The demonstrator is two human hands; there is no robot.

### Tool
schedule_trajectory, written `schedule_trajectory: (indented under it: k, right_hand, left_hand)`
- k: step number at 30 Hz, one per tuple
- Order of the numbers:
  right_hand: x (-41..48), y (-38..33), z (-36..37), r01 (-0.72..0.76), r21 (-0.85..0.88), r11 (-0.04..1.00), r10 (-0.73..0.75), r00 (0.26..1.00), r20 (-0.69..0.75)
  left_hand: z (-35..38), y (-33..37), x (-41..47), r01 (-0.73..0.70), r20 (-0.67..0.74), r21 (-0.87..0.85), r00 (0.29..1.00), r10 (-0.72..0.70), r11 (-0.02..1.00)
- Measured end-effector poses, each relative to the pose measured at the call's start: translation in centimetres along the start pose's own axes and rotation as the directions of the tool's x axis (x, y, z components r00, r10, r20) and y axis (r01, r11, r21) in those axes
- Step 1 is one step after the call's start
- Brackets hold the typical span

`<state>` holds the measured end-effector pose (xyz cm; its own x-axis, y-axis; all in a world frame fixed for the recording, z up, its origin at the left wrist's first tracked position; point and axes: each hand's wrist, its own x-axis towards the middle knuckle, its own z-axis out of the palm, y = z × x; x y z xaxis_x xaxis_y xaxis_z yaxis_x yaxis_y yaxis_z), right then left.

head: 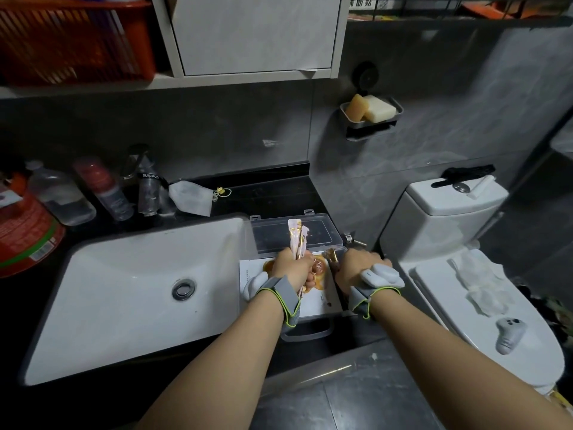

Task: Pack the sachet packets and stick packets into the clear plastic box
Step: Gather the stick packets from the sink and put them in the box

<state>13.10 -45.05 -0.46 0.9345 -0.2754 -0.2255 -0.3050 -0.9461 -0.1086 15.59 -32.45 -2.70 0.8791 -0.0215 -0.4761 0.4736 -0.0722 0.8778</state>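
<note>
Gripping a bundle of stick packets [296,240] upright in the left hand [293,268], fingers clenched around their lower ends, tops fanning out above the fist. Hovering directly over the clear plastic box [322,301], which sits open on the dark bench [279,193] between the sink [139,283] and the toilet [459,243], lid [297,232] hinged back behind it. Lying inside already: white and orange-printed sachet packets [319,274], partly hidden by the hands. Resting at the box's right edge, the right hand [356,263], knuckles up; whether its fingers hold anything, cannot tell. Likely risks from here: splaying sticks catching on the rim or lid and sliding out of the bunch, perhaps into the basin just beside; lowering them upright instead of flat and blocking the lid from closing; nudging the light box toward the bench edge if not steadied.
</note>
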Motion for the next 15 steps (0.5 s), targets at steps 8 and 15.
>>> schedule_trajectory:
  k: [8, 15]
  right_hand:
    - [0.9, 0.3, 1.3, -0.044, -0.167, 0.985, 0.055, 0.997, 0.061]
    - [0.8, 0.6, 2.4, 0.010, 0.003, 1.000, -0.009, 0.983, -0.183]
  left_hand:
    - [0.2, -0.3, 0.4, -0.003, -0.024, 0.034, 1.000, 0.004, 0.999]
    - [0.4, -0.5, 0.7, -0.001, -0.027, 0.035, 1.000, 0.002, 0.999]
